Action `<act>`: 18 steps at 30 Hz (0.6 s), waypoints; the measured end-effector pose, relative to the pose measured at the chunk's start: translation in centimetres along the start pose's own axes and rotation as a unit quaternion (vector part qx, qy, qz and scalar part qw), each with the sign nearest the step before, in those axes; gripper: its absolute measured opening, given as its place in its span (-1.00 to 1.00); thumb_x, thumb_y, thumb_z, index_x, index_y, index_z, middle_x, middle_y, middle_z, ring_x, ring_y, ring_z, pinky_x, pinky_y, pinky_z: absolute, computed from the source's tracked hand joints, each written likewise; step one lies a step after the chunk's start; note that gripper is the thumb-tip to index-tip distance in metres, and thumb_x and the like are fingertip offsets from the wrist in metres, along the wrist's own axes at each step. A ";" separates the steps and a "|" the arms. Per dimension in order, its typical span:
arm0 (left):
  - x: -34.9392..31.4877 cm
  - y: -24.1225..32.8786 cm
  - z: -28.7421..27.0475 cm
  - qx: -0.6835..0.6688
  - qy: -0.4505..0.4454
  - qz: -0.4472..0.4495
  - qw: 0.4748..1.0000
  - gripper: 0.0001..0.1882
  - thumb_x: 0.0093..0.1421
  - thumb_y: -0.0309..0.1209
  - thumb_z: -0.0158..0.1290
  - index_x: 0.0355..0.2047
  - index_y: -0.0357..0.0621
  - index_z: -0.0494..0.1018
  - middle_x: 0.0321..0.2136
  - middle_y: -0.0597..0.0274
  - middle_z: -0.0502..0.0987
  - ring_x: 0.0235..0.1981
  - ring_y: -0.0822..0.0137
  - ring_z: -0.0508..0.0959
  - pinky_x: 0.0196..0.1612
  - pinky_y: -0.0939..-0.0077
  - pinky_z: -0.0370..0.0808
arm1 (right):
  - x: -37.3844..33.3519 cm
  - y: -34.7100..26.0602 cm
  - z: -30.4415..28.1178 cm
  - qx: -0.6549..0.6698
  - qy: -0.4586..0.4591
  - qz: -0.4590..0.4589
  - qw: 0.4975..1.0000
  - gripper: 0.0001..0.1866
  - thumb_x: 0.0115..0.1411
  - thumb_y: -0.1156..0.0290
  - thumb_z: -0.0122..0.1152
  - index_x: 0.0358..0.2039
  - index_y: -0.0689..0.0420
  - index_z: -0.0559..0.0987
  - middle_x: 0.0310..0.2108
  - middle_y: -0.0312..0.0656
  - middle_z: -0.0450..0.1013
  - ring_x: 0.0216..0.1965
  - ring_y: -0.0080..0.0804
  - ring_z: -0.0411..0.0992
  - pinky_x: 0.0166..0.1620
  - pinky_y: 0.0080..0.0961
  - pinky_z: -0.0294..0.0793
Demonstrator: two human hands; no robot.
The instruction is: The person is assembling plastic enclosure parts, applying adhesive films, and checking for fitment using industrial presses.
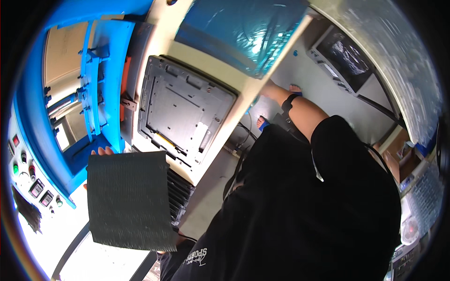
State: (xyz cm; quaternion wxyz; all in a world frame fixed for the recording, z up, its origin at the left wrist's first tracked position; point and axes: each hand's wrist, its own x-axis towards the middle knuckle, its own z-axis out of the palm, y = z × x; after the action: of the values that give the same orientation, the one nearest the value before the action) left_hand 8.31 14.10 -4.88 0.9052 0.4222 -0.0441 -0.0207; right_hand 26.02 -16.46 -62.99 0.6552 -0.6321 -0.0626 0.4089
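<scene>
My left hand (102,151) grips a dark ribbed sheet (129,199) from behind at its upper left edge. Only fingertips show past the sheet; the rest of the hand is hidden. Beyond it, a black mould-like plate (183,110) with a recessed middle lies on the cream table (213,154). A thin yellow strip (164,139) rests along the near side of that recess. My right arm stretches out to the table's right edge. There my right hand (268,89) shows only in part, beside the edge, and its fingers cannot be made out.
At left stands a blue press frame (112,70) with bolts and a control panel (35,180) of buttons. Blue film (243,35) covers the table's far part. A black slotted part (179,194) sits behind the sheet. Right of me are a grey-framed case (349,58) and a cardboard box (403,157).
</scene>
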 end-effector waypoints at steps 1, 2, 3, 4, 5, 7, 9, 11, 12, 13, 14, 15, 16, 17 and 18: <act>-3.1 0.8 0.4 0.022 0.021 0.012 0.999 -0.02 0.18 0.28 -0.25 0.34 -0.19 -0.23 0.35 -0.04 -0.23 0.37 0.02 -0.23 0.36 0.03 -0.30 | 1.3 -0.6 4.0 0.005 -0.032 -0.006 0.999 -0.49 0.17 0.11 0.15 0.07 0.09 0.41 -0.46 -0.12 0.48 -0.60 -0.32 0.41 -0.56 -0.37 0.40; -6.5 1.3 0.9 0.058 0.043 0.036 0.997 -0.01 0.17 0.29 -0.25 0.34 -0.19 -0.26 0.35 -0.07 -0.23 0.37 0.00 -0.23 0.36 0.02 -0.30 | 0.4 -0.6 8.4 -0.026 -0.056 -0.029 0.998 -0.49 0.17 0.11 0.14 0.07 0.09 0.41 -0.44 -0.11 0.48 -0.57 -0.30 0.42 -0.53 -0.36 0.40; -8.1 1.4 1.4 0.084 0.057 0.051 0.994 0.01 0.16 0.30 -0.25 0.34 -0.18 -0.29 0.34 -0.10 -0.22 0.36 -0.02 -0.23 0.36 0.02 -0.31 | 0.9 -1.6 11.8 -0.054 -0.064 -0.048 0.995 -0.49 0.17 0.11 0.14 0.07 0.09 0.41 -0.43 -0.10 0.48 -0.55 -0.29 0.42 -0.51 -0.36 0.41; -10.0 1.1 1.8 0.093 0.065 0.061 0.992 0.01 0.16 0.30 -0.25 0.34 -0.18 -0.29 0.34 -0.10 -0.22 0.36 -0.02 -0.23 0.36 0.02 -0.31 | 0.3 -1.8 12.5 -0.087 -0.066 -0.071 0.991 -0.49 0.17 0.11 0.14 0.08 0.09 0.41 -0.41 -0.09 0.48 -0.52 -0.27 0.43 -0.48 -0.35 0.41; -11.0 0.7 2.1 0.090 0.127 0.059 0.986 0.00 0.14 0.31 -0.23 0.33 -0.15 -0.23 0.33 -0.09 -0.14 0.35 -0.03 -0.16 0.34 -0.05 -0.22 | 0.9 -2.5 12.2 -0.121 -0.055 -0.094 0.987 -0.49 0.17 0.12 0.13 0.08 0.09 0.40 -0.39 -0.08 0.49 -0.50 -0.26 0.44 -0.46 -0.35 0.42; -13.1 0.5 0.9 0.080 0.204 0.058 0.974 -0.01 0.13 0.33 -0.20 0.33 -0.12 -0.14 0.29 -0.09 0.00 0.33 -0.07 -0.06 0.32 -0.12 -0.11 | 0.0 -3.4 11.3 -0.189 -0.028 -0.136 0.972 -0.48 0.17 0.12 0.13 0.09 0.10 0.40 -0.36 -0.06 0.49 -0.45 -0.23 0.45 -0.41 -0.34 0.43; -14.8 0.6 1.7 0.082 0.210 0.064 0.972 -0.02 0.13 0.33 -0.20 0.32 -0.11 -0.13 0.28 -0.10 0.02 0.32 -0.09 -0.04 0.32 -0.12 -0.11 | -1.9 -4.5 11.1 -0.247 -0.015 -0.192 0.950 -0.48 0.17 0.12 0.12 0.09 0.10 0.39 -0.33 -0.05 0.49 -0.40 -0.20 0.46 -0.36 -0.33 0.44; -16.7 1.0 2.9 0.079 0.257 0.077 0.960 -0.04 0.13 0.33 -0.22 0.31 -0.09 -0.09 0.25 -0.10 0.10 0.30 -0.14 0.02 0.32 -0.08 -0.09 | -4.6 -5.0 10.1 -0.306 -0.004 -0.249 0.919 -0.48 0.18 0.12 0.11 0.10 0.10 0.39 -0.30 -0.03 0.50 -0.36 -0.17 0.47 -0.31 -0.32 0.46; -16.6 0.7 1.7 0.066 0.248 0.084 0.963 -0.04 0.13 0.33 -0.22 0.31 -0.09 -0.09 0.25 -0.10 0.10 0.30 -0.14 0.02 0.32 -0.08 -0.09 | -8.2 -3.9 8.1 -0.348 0.017 -0.266 0.899 -0.47 0.18 0.12 0.11 0.10 0.11 0.39 -0.28 -0.02 0.50 -0.33 -0.16 0.48 -0.29 -0.32 0.46; -16.3 0.1 1.3 0.049 0.214 0.088 0.972 -0.05 0.15 0.31 -0.24 0.32 -0.13 -0.10 0.27 -0.12 0.05 0.31 -0.12 -0.01 0.33 -0.06 -0.11 | -10.2 -3.6 6.5 -0.387 0.028 -0.292 0.874 -0.47 0.18 0.12 0.10 0.10 0.11 0.38 -0.27 -0.01 0.50 -0.31 -0.15 0.48 -0.26 -0.31 0.47; -15.6 -0.4 1.3 0.034 0.180 0.093 0.979 -0.06 0.17 0.29 -0.25 0.32 -0.16 -0.11 0.29 -0.14 0.00 0.32 -0.10 -0.03 0.34 -0.04 -0.12 | -10.6 -4.1 5.5 -0.423 0.038 -0.318 0.848 -0.47 0.18 0.12 0.10 0.11 0.11 0.38 -0.25 0.00 0.50 -0.28 -0.13 0.49 -0.24 -0.31 0.47; -14.5 -0.9 1.5 0.037 0.180 0.096 0.978 -0.09 0.18 0.30 -0.28 0.30 -0.16 -0.04 0.26 -0.08 0.08 0.28 -0.08 0.08 0.32 -0.03 -0.04 | -11.5 -4.0 2.8 -0.459 0.050 -0.341 0.819 -0.47 0.18 0.13 0.10 0.11 0.11 0.38 -0.23 0.00 0.51 -0.26 -0.12 0.49 -0.21 -0.30 0.48; -12.4 -1.7 2.4 0.029 0.172 0.106 0.979 -0.09 0.18 0.30 -0.28 0.30 -0.16 -0.04 0.26 -0.08 0.08 0.28 -0.08 0.08 0.32 -0.03 -0.04 | -7.7 -6.4 4.9 -0.494 0.068 -0.361 0.789 -0.47 0.18 0.13 0.09 0.11 0.11 0.38 -0.22 0.01 0.51 -0.23 -0.10 0.50 -0.19 -0.30 0.49; -9.7 -2.4 4.1 0.049 0.342 0.144 0.927 -0.12 0.21 0.28 -0.30 0.29 -0.16 0.00 0.24 -0.07 0.13 0.27 -0.03 0.12 0.32 0.02 0.00 | -7.2 -7.6 3.3 -0.526 0.085 -0.380 0.756 -0.47 0.18 0.13 0.09 0.12 0.12 0.37 -0.20 0.02 0.51 -0.21 -0.09 0.50 -0.16 -0.29 0.49; -9.0 -3.4 5.8 0.073 0.521 0.192 0.829 -0.15 0.23 0.27 -0.33 0.28 -0.15 0.03 0.23 -0.06 0.17 0.26 0.03 0.16 0.31 0.07 0.04 | -9.6 -11.2 3.7 -0.507 -0.089 -0.141 0.846 -0.53 0.18 0.19 0.07 0.05 0.16 0.43 -0.03 0.08 0.43 0.08 0.04 0.33 0.14 -0.27 0.31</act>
State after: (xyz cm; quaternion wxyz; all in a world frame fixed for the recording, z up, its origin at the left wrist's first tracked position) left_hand -1.18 8.23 -4.33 0.7463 0.4182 0.3521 0.3798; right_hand 22.57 -17.96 -48.27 0.2859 -0.8213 -0.4080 0.2780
